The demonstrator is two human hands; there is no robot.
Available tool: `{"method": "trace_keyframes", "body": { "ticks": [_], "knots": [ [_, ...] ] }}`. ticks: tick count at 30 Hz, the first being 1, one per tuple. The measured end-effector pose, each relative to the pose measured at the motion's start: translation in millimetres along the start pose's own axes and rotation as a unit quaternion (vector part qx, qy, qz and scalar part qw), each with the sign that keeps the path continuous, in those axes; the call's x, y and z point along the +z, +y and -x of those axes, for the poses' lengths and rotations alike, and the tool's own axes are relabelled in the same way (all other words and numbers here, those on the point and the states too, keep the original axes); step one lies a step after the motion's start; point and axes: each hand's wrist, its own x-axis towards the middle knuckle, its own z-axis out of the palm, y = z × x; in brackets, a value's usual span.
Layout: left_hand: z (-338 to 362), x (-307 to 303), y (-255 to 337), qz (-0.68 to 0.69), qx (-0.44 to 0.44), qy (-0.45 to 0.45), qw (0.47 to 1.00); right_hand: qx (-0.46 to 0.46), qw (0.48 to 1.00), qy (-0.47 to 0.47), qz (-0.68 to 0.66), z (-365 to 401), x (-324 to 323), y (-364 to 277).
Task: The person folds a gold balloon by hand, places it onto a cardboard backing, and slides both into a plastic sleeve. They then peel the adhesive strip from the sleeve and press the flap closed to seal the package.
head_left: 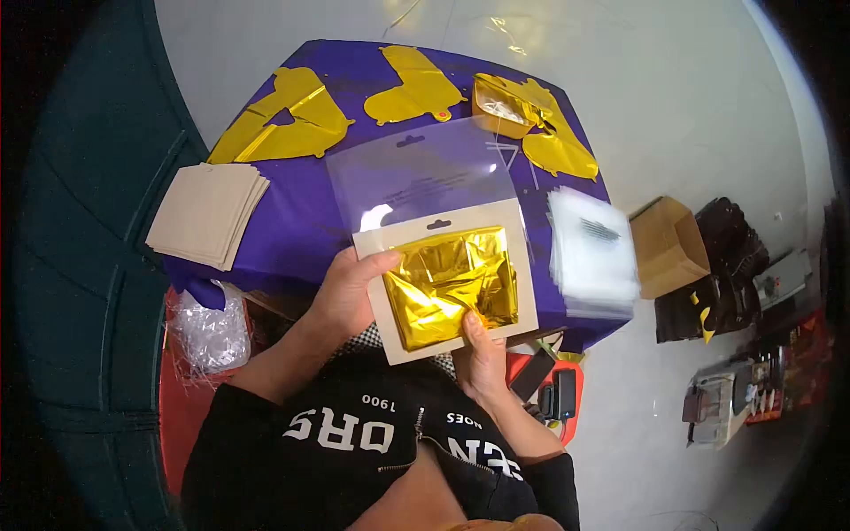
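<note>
Between my hands is a beige backing card [524, 265] with a hang hole at its top. A folded gold foil balloon [443, 283] lies flat against it. My left hand [347, 290] grips the card's left edge, its thumb over the foil's upper left corner. My right hand [483, 358] pinches the lower edge, with the thumb pressing on the foil; its other fingers are hidden behind the card. A clear plastic bag [416, 173] with a hang hole lies just beyond the card, which covers part of it.
On the purple-covered table [292, 199] are a stack of beige cards [204, 212], a stack of clear bags [591, 248], flat gold balloons [412, 88] and a gold container [503, 108]. A red tray [567, 389] and brown paper bag [668, 248] stand at the right.
</note>
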Motion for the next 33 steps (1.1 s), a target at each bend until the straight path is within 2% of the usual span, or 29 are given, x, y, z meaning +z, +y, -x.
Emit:
{"method": "trace_keyframes", "body": {
  "ticks": [1,2,5,6,7,9,11,12,13,19,25,33],
  "knots": [
    [0,-1,-1,0.008,-0.015,0.002,1.000,0.023,1.000,-0.014,-0.004,2,1,1],
    [-1,-3,3,0.014,-0.012,-0.004,1.000,0.095,0.993,-0.067,0.011,-3,-23,6],
    [7,-12,22,-0.005,-0.062,-0.022,0.998,0.086,0.991,-0.104,0.018,12,-28,-13],
    [11,-13,27,-0.008,-0.067,-0.022,0.997,0.066,0.996,0.025,0.062,16,-31,-20],
    [15,-18,27,-0.029,-0.086,-0.015,0.996,0.074,0.993,-0.015,0.086,11,-51,-27],
    [22,-28,20,-0.069,-0.129,-0.002,0.989,0.018,0.993,-0.070,0.097,2,-72,-43],
    [27,-27,11,-0.069,-0.163,0.004,0.984,-0.004,0.989,-0.080,0.127,-1,-50,-63],
    [28,-27,7,-0.076,-0.180,0.000,0.981,0.011,0.989,-0.105,0.108,-5,-42,-69],
    [29,-26,5,-0.081,-0.196,-0.003,0.977,0.017,0.988,-0.091,0.122,-10,-37,-70],
    [31,-36,5,-0.089,-0.211,-0.008,0.973,0.081,0.977,-0.055,0.187,-23,-25,-48],
    [39,-42,3,-0.097,-0.203,-0.036,0.974,0.084,0.973,-0.068,0.205,-11,-35,-36],
    [70,-36,1,-0.104,-0.247,-0.027,0.963,0.069,0.974,-0.069,0.205,23,-47,-20]
  ]
}}
